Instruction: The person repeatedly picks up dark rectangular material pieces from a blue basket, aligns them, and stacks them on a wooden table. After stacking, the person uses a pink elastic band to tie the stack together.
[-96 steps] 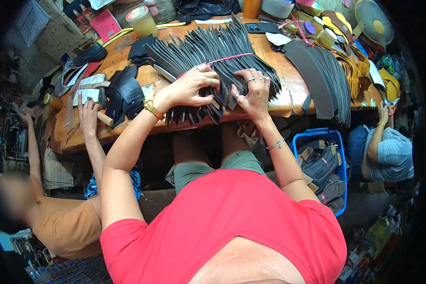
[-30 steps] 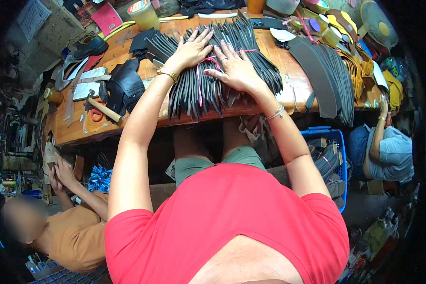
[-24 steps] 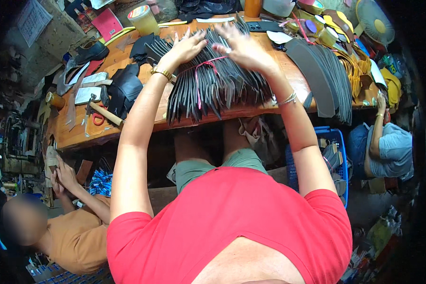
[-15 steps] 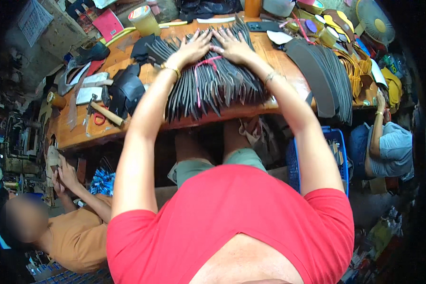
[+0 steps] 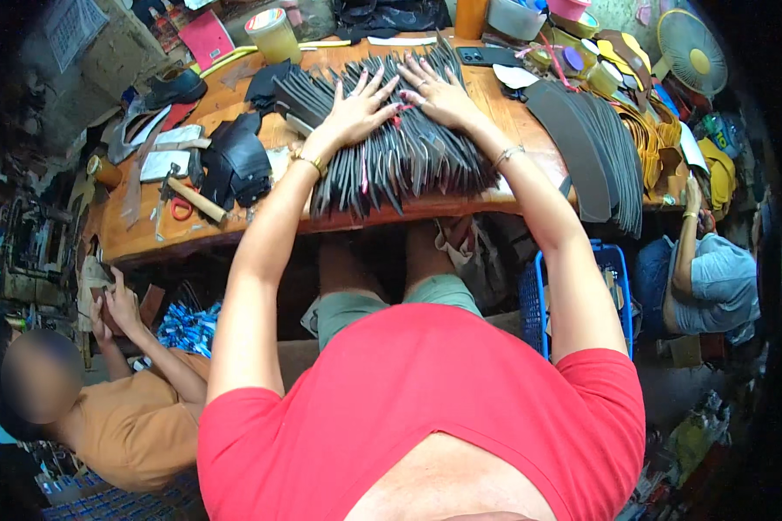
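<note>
A thick bundle of dark grey and black flat strips point(image 5: 400, 169), perhaps leather pieces, stands on edge at the near side of the wooden table. Its ends fan out towards me. My left hand point(image 5: 362, 113) lies on top with its fingers spread, pointing away and inward. Beside it my right hand point(image 5: 443, 99) also presses flat, fingers stretched out. Between the two hands and below the left one, bits of a pink tie point(image 5: 364, 181) show around the strips; the rest is covered. Neither hand grips anything.
A hammer point(image 5: 198, 200), red-handled scissors point(image 5: 181, 208) and black pieces point(image 5: 235, 161) lie left on the table point(image 5: 148, 234). More grey strips point(image 5: 582, 148) fan out at right, near a phone point(image 5: 485, 56). A blue basket point(image 5: 613, 260) stands below. Co-workers sit on both sides.
My hands have slid a little towards me over the bundle, and my fingers are spread wider. They now cover most of the pink tie.
</note>
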Tool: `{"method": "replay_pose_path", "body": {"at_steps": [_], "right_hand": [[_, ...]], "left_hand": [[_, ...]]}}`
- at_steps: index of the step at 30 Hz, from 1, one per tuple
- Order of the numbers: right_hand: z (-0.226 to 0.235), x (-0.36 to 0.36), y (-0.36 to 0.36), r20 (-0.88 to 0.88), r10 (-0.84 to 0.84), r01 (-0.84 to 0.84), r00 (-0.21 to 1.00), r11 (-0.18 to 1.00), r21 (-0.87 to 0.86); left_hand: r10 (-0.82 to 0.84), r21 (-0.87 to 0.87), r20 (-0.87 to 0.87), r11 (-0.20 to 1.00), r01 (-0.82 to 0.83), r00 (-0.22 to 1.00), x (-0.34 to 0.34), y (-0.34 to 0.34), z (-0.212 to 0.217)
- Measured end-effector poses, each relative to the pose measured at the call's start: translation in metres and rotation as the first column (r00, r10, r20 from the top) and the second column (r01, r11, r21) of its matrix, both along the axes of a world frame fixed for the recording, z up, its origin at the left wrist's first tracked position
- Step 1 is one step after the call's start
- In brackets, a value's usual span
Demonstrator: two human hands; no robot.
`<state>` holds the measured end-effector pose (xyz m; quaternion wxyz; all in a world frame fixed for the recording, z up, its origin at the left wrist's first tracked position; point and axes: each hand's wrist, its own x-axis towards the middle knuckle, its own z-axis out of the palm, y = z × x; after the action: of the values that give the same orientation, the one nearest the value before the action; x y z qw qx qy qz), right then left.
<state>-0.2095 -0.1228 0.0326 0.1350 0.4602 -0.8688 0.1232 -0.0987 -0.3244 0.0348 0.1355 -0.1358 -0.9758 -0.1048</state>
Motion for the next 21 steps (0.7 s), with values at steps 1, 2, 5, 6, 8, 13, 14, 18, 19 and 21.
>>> {"method": "replay_pose_path", "body": {"at_steps": [1,2,5,6,8,13,14,18,19,21], "right_hand": [[0.003,-0.006,0.002,0.035,0.011,-0.012,0.999,1.000,0.004],[0.007,-0.012,0.003,0.150,0.054,-0.052,0.987,0.998,-0.020],[0.019,-0.019,0.023,0.423,0.425,-0.044,0.801,0.745,-0.665],[0.030,-0.014,0.036,0.363,0.368,0.030,0.856,0.665,-0.746],[0.031,-0.025,0.070,0.368,0.310,0.134,0.877,0.577,-0.806],[-0.020,-0.041,0.123,0.910,0.019,0.654,0.415,0.689,-0.313],[-0.032,-0.043,0.123,0.925,0.000,0.588,0.379,0.772,-0.241],[-0.030,-0.018,0.099,0.843,0.232,0.411,0.485,0.791,-0.454],[-0.020,-0.010,0.096,0.843,0.250,0.378,0.476,0.808,-0.453],[-0.021,-0.021,0.098,0.893,0.156,0.410,0.422,0.846,-0.341]], "left_hand": [[-0.017,0.013,0.012,1.000,0.017,1.000,-0.003,-0.004,0.004],[-0.044,0.141,0.007,0.989,0.043,0.999,-0.002,-0.009,0.006],[0.094,0.543,-0.271,0.837,0.071,0.958,0.033,-0.016,0.024],[0.165,0.618,-0.379,0.778,0.116,0.911,0.051,-0.018,0.032],[0.404,0.745,-0.444,0.662,0.079,0.800,0.077,-0.039,0.029],[0.517,0.883,0.193,0.278,-0.377,0.834,0.118,-0.068,-0.035],[0.499,0.840,0.200,0.355,-0.410,0.843,0.116,-0.065,-0.044],[0.395,0.823,0.190,0.434,-0.365,0.899,0.095,-0.058,-0.057],[0.330,0.855,0.220,0.388,-0.345,0.918,0.090,-0.052,-0.049],[0.415,0.801,0.258,0.413,-0.433,0.873,0.080,-0.046,-0.048]]}}
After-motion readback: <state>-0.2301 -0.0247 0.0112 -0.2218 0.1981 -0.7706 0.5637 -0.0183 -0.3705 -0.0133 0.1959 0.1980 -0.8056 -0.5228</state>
